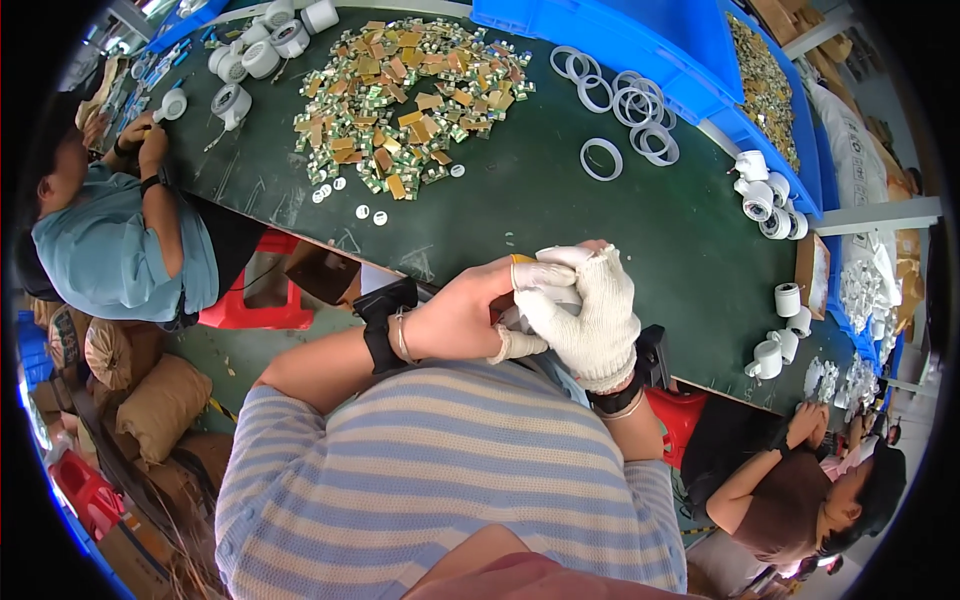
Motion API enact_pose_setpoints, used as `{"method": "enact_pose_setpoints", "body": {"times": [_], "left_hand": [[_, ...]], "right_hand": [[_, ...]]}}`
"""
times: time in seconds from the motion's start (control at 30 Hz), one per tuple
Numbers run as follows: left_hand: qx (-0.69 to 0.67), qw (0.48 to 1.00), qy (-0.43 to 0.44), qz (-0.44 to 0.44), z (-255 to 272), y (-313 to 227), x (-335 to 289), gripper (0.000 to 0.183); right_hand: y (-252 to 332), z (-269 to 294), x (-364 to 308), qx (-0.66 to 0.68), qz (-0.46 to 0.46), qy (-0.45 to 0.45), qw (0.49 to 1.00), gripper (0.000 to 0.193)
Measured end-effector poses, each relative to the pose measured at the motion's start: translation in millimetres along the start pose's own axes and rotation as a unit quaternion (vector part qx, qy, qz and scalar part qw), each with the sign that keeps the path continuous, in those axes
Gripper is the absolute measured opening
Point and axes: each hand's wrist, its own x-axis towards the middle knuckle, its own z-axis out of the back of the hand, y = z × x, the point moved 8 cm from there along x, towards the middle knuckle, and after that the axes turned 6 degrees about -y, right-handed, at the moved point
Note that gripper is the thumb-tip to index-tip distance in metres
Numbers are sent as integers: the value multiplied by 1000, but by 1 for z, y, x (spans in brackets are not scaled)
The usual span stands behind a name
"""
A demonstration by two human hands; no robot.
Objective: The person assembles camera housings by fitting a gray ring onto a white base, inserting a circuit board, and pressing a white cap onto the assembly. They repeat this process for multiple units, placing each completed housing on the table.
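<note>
My left hand (460, 318) is bare apart from white covers on some of its fingers. My right hand (598, 315) wears a white knitted glove. Both come together at the near edge of the green table, fingers curled in and touching around a small pale part (515, 319). Gloved fingers hide most of that part, so its kind cannot be made out. Beyond my hands lies a broad heap of small green and tan circuit boards (400, 100). Several white plastic rings (601, 160) rest on the table at the far right of it.
White round housings (262, 60) stand at the far left, and more housings (757, 200) at the right. A blue bin (640, 55) borders the far side. Small white discs (363, 212) lie before the heap. Co-workers sit left (130, 240) and right (790, 495), near red stools (265, 300).
</note>
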Motion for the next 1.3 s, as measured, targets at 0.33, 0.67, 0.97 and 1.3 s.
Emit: {"method": "enact_pose_setpoints", "body": {"times": [0.33, 0.67, 0.97, 1.3], "left_hand": [[58, 996, -47, 43, 16, 1, 1, 79], [663, 711, -224, -64, 153, 1, 20, 17], [121, 960, -233, 97, 107, 18, 12, 17], [-152, 954, -209, 150, 62, 49, 14, 28]], "right_hand": [[-32, -9, 3, 120, -141, 23, 982, 15], [-70, 44, 35, -184, 21, -61, 981, 22], [-33, 34, -37, -287, 12, -40, 957, 24], [-45, 39, -18, -33, -31, -63, 997, 9]]}}
